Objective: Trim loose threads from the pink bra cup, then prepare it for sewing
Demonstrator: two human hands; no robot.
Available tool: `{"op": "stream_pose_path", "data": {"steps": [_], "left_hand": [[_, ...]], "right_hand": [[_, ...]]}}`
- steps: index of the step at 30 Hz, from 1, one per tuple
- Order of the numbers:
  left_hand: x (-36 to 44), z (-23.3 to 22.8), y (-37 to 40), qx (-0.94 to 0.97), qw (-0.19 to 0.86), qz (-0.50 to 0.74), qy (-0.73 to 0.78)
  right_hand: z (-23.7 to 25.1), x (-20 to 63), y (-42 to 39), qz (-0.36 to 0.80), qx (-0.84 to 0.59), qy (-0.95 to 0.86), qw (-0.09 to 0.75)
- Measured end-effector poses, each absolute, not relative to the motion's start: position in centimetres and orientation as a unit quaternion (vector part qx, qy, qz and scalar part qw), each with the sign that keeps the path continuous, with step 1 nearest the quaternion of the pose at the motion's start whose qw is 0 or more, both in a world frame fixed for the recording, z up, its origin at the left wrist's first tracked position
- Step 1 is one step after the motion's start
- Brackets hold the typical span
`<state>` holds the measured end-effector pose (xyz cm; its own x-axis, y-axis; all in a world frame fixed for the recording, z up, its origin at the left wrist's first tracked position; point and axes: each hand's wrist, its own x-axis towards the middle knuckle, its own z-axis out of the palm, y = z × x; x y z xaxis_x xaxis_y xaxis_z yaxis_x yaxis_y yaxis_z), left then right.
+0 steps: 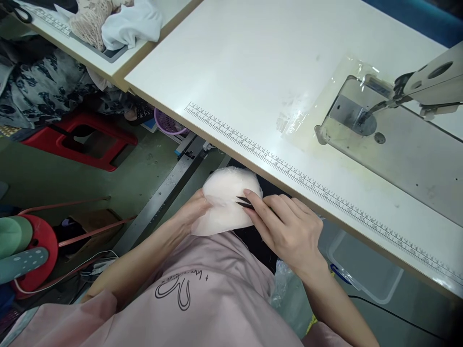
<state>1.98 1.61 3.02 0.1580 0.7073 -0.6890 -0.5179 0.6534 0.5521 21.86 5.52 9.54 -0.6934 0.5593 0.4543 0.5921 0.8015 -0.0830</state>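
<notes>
A pale pink padded fabric cup (pixel 226 195) is held below the front edge of the white sewing table (pixel 253 72), above my lap. My left hand (pixel 190 214) grips its lower left edge from underneath. My right hand (pixel 287 226) holds small dark thread snips (pixel 244 202), whose blades point left and rest on the cup's surface.
The sewing machine (pixel 415 111) with its needle plate stands at the table's right. A printed ruler (pixel 307 180) runs along the table's front edge. A second table with piled fabric (pixel 115 21) is at top left. A red stool (pixel 81 140), thread cones and a clear bin (pixel 365 270) sit on the floor.
</notes>
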Motion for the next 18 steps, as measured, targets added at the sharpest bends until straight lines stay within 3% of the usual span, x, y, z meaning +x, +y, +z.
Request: {"op": "stream_pose_path", "data": {"steps": [9, 14, 18], "left_hand": [[2.1, 3.3, 1.3, 0.086, 0.761, 0.378, 0.520], [2.0, 2.6, 1.4, 0.096, 0.770, 0.386, 0.499], [2.0, 2.3, 1.4, 0.107, 0.770, 0.385, 0.498]], "right_hand": [[9.2, 22.8, 6.1, 0.001, -0.345, -0.908, 0.239], [9.3, 23.5, 5.2, 0.062, -0.300, -0.921, 0.241], [9.0, 23.4, 4.6, 0.047, -0.275, -0.933, 0.228]]}}
